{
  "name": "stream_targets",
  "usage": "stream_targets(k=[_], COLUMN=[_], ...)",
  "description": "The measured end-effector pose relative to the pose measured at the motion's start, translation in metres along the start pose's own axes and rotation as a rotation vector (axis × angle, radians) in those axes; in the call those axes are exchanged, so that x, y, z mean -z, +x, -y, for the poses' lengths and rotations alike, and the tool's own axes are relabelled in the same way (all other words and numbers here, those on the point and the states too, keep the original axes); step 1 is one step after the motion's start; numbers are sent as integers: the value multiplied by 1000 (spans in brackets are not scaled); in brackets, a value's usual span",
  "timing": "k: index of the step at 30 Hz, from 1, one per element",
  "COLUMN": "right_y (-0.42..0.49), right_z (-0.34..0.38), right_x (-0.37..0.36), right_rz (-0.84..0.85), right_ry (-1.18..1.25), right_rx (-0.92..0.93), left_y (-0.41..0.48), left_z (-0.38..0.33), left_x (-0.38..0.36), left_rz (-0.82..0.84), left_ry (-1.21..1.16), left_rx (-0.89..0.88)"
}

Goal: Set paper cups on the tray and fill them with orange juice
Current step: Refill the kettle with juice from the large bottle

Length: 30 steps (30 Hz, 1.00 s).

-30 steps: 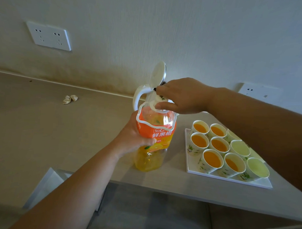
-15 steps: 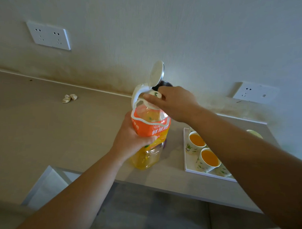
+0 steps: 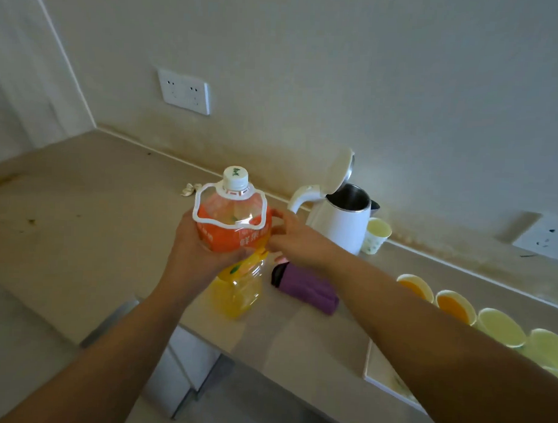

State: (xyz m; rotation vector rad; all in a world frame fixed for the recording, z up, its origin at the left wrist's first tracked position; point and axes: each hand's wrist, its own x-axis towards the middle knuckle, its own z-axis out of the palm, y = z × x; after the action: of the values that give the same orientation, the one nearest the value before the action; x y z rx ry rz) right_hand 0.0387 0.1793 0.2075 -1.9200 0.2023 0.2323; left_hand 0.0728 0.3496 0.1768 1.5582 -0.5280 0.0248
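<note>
The orange juice bottle [image 3: 235,241], capped in white and about half full, is held above the counter near its front edge. My left hand [image 3: 196,240] grips its orange label from the left. My right hand [image 3: 297,240] touches the label's right side, fingers curled against it. At the right edge sits the white tray [image 3: 380,378], mostly hidden by my right forearm. On it stand paper cups: two show juice [image 3: 454,304] and two look pale inside [image 3: 501,326].
A white kettle [image 3: 337,219] with its lid up stands by the wall behind the bottle. A lone paper cup [image 3: 376,235] sits beside it. A purple folded umbrella [image 3: 306,288] lies on the counter. Crumpled paper [image 3: 190,189] lies near the wall.
My right hand left the bottle's cap and dropped to the label's right side. The view swung left, so the tray moved to the right edge and the kettle came into view.
</note>
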Motion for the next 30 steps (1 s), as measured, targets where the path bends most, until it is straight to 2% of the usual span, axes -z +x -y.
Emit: stream_targets(k=[6, 9, 11, 16, 21, 26, 30], right_y=[69, 92, 106, 141, 167, 174, 181], right_z=[52, 77, 89, 97, 83, 68, 63], right_x=[33, 64, 81, 120, 156, 170, 179], right_rz=[-104, -159, -176, -208, -244, -219, -253], right_ry=[-42, -250, -372, -463, -520, -570, -522], right_rx=[59, 51, 34, -62, -177, -291, -300], left_y=[91, 136, 162, 220, 245, 248, 254], left_z=[13, 31, 42, 85, 109, 126, 128], left_x=[9, -6, -20, -53, -85, -98, -104], left_rz=[-21, 11, -29, -26, 62, 228, 199], left_ry=[69, -19, -41, 7, 29, 101, 126], left_rx=[-54, -91, -97, 11, 25, 37, 33])
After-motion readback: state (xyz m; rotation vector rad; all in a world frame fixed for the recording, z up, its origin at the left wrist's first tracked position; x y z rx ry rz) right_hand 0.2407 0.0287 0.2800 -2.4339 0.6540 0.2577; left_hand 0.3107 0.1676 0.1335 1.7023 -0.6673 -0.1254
